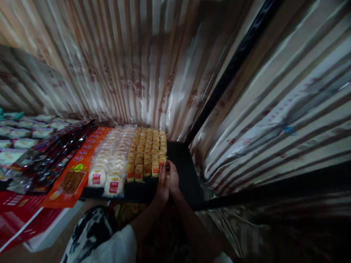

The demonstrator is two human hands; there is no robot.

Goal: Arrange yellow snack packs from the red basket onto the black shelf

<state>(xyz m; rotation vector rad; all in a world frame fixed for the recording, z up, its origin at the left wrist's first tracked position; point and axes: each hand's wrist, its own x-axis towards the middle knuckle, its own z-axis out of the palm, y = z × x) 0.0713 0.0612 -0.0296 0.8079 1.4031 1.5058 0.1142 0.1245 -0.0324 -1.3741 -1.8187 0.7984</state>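
Note:
My left hand (163, 182) and my right hand (173, 178) are close together at the front right end of several rows of small yellow snack packets (139, 171). Their fingers close about the front packet (162, 160) of the rightmost row, which has a red label. The left fingers lie along its front and the right fingers curl at its right side. Its lower part is hidden behind the fingers. Left of these rows stand two rows of round white wrapped crackers (114, 183) with red labels, in clear wrap.
A black shelf (186, 164) carries the goods. Farther left lie an orange snack bag (74, 179), dark shiny packs (52, 157) and white packs (23, 124). A red basket (19, 212) is at lower left. Striped plastic sheeting (148, 65) and a black post (227, 69) stand behind.

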